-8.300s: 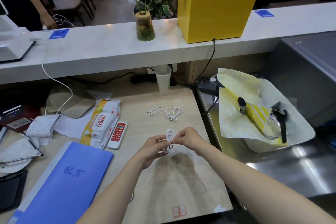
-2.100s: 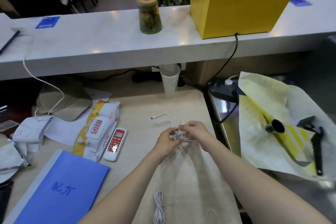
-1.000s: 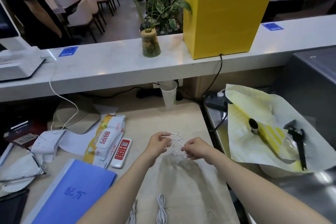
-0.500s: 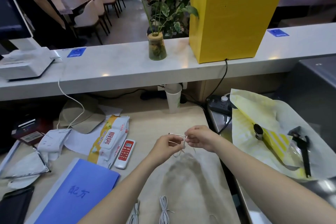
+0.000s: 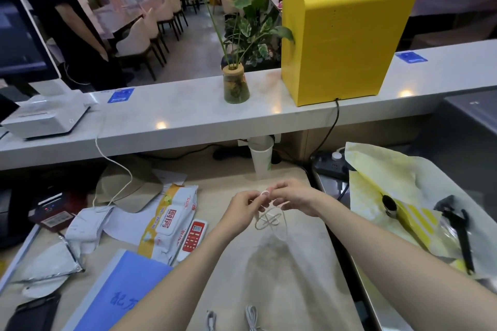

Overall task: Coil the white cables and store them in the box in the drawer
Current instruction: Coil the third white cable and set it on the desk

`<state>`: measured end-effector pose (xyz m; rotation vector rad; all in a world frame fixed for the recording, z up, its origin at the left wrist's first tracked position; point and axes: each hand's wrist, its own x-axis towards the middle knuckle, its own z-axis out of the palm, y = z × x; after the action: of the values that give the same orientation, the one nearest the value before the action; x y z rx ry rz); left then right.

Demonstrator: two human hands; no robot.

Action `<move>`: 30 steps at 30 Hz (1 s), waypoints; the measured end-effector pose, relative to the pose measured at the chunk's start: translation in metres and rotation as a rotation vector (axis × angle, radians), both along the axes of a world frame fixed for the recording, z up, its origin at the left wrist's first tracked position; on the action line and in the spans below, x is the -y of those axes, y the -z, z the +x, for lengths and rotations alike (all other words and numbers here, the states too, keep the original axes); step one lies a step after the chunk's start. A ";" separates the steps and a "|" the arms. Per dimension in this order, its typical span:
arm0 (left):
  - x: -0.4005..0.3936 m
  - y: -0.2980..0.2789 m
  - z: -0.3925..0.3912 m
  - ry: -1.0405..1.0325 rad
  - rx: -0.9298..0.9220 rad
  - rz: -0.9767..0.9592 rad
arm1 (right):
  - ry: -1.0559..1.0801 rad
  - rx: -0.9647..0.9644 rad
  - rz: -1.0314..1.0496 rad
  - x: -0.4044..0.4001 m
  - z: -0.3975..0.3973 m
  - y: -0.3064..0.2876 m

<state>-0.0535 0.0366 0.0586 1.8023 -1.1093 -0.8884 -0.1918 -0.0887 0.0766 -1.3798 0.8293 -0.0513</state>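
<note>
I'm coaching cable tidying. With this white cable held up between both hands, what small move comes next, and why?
Probably wind one more loop: the white cable hangs in loose, crossed loops below the left hand and right hand, which pinch it above the desk. Two coiled cables already lie near the desk's front edge.

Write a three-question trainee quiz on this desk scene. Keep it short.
1. True or false: both hands, left hand and right hand, hold the white cable.
2. How many coiled cables lie at the near desk edge, such as the coiled cable?
3. The paper cup stands: A) on the blue folder B) under the counter ledge.

Key: 1 true; 2 two; 3 B.
</note>
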 end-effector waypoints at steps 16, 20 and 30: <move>0.018 -0.036 0.031 -0.141 -0.139 -0.193 | -0.014 -0.025 -0.033 -0.008 0.025 -0.012; 0.022 -0.056 0.032 -0.245 -0.216 -0.278 | -0.079 -0.137 -0.168 -0.011 0.021 -0.004; 0.025 -0.098 0.047 -0.317 -0.317 -0.432 | -0.146 -0.345 -0.482 -0.002 0.014 0.010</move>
<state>-0.0065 0.0120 0.1566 1.3715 -0.7197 -0.6545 -0.1780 -0.0870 0.0669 -1.9363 1.0420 0.1110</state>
